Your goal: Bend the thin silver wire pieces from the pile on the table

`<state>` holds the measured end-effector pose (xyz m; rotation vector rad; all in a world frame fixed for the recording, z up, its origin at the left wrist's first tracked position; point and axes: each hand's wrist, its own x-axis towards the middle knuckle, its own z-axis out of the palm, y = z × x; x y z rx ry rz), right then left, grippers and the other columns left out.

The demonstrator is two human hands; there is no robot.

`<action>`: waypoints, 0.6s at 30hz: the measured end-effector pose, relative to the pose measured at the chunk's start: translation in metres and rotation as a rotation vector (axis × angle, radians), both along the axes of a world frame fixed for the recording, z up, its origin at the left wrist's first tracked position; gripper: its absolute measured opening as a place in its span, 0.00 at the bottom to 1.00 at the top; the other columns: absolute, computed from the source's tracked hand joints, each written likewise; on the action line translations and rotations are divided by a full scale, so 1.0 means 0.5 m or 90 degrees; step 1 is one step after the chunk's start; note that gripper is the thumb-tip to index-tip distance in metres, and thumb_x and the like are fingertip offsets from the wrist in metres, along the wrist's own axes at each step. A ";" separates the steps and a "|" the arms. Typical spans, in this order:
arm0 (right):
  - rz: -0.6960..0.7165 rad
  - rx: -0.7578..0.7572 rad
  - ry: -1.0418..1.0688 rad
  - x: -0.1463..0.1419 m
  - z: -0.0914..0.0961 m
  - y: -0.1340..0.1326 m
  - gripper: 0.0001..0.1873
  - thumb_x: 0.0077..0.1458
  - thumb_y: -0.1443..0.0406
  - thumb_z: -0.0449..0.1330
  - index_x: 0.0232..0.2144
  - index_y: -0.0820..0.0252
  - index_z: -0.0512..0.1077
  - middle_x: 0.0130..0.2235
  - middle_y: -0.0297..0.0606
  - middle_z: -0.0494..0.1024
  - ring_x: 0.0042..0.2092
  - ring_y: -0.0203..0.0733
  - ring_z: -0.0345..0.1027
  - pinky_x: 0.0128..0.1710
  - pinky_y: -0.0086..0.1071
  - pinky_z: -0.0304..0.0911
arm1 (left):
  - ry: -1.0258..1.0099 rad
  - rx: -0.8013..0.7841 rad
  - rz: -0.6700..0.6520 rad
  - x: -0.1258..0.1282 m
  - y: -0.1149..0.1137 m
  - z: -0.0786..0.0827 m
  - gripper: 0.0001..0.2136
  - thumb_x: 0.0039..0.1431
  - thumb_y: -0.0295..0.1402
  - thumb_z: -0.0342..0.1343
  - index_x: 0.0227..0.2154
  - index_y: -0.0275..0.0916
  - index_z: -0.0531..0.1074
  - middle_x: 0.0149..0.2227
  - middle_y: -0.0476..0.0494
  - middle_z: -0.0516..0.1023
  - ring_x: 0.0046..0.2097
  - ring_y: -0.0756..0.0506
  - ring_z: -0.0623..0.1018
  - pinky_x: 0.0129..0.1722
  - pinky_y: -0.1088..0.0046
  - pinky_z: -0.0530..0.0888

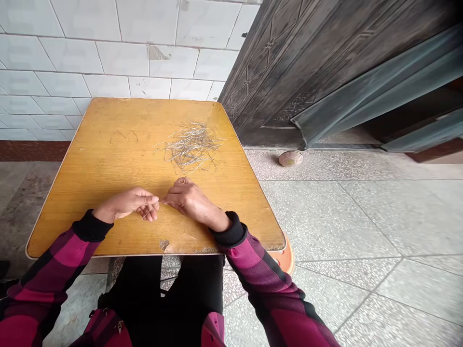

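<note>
My left hand [130, 205] and my right hand [188, 200] meet fingertip to fingertip over the near middle of a yellow wooden table [108, 159]. Both hands are closed in a pinch. A thin metal wire [150, 212] shows under my left fingers, held between the two hands. A loose pile of thin silvery wires [191, 144] lies on the table a short way beyond my right hand.
A white tiled wall [108, 53] runs behind the table. A dark carved door [307, 62] stands open at the right, with a small round bowl [290, 158] on the floor by it. An orange stool edge [285, 260] pokes out under the table's near right corner.
</note>
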<state>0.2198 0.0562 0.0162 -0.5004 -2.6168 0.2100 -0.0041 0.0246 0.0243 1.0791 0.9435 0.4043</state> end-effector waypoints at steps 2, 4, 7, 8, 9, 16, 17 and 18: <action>0.006 0.025 -0.011 -0.004 0.001 -0.001 0.14 0.65 0.64 0.51 0.35 0.57 0.77 0.28 0.34 0.76 0.34 0.37 0.65 0.44 0.34 0.52 | -0.017 -0.042 -0.007 0.009 -0.003 -0.007 0.15 0.54 0.43 0.60 0.27 0.32 0.75 0.24 0.40 0.78 0.23 0.49 0.75 0.26 0.75 0.71; 0.010 0.040 -0.016 -0.006 0.003 -0.001 0.13 0.65 0.64 0.52 0.35 0.57 0.77 0.27 0.34 0.75 0.34 0.38 0.64 0.44 0.35 0.52 | -0.020 -0.057 0.003 0.013 -0.004 -0.011 0.13 0.53 0.40 0.60 0.26 0.32 0.74 0.21 0.43 0.76 0.21 0.51 0.73 0.22 0.78 0.67; 0.006 0.047 -0.016 -0.005 0.003 0.001 0.13 0.65 0.64 0.51 0.36 0.55 0.76 0.27 0.34 0.75 0.35 0.39 0.64 0.44 0.36 0.51 | -0.023 -0.048 0.026 0.015 -0.005 -0.012 0.10 0.53 0.36 0.60 0.25 0.33 0.73 0.17 0.46 0.73 0.18 0.53 0.69 0.18 0.80 0.62; 0.000 0.047 -0.017 -0.004 0.003 0.002 0.14 0.65 0.64 0.51 0.36 0.56 0.76 0.27 0.34 0.75 0.35 0.39 0.64 0.44 0.35 0.51 | -0.032 -0.046 0.036 0.015 -0.006 -0.012 0.10 0.53 0.36 0.59 0.24 0.33 0.73 0.17 0.47 0.72 0.17 0.53 0.68 0.17 0.80 0.61; -0.007 0.045 -0.016 -0.003 0.003 0.003 0.14 0.65 0.63 0.51 0.35 0.57 0.76 0.28 0.35 0.75 0.36 0.39 0.64 0.44 0.35 0.52 | -0.044 -0.046 0.048 0.016 -0.006 -0.011 0.09 0.54 0.35 0.59 0.24 0.33 0.73 0.16 0.47 0.72 0.17 0.54 0.67 0.17 0.81 0.60; -0.021 0.016 0.017 0.008 0.005 0.011 0.14 0.65 0.60 0.52 0.40 0.63 0.74 0.34 0.40 0.77 0.37 0.40 0.66 0.41 0.35 0.55 | -0.149 -0.067 0.115 0.012 -0.009 0.001 0.11 0.52 0.37 0.61 0.24 0.32 0.73 0.14 0.50 0.68 0.16 0.56 0.63 0.16 0.81 0.58; -0.024 0.023 0.018 0.007 0.006 0.010 0.14 0.65 0.61 0.52 0.40 0.63 0.74 0.34 0.40 0.77 0.37 0.40 0.66 0.42 0.35 0.55 | -0.167 -0.071 0.122 0.012 -0.008 0.000 0.11 0.51 0.37 0.62 0.24 0.32 0.73 0.14 0.51 0.67 0.16 0.56 0.62 0.16 0.81 0.58; -0.028 0.032 0.020 0.006 0.006 0.009 0.14 0.65 0.61 0.51 0.39 0.63 0.74 0.34 0.40 0.77 0.37 0.40 0.67 0.42 0.35 0.56 | -0.186 -0.074 0.130 0.012 -0.008 -0.001 0.11 0.50 0.37 0.63 0.24 0.32 0.73 0.13 0.51 0.66 0.15 0.56 0.62 0.16 0.81 0.58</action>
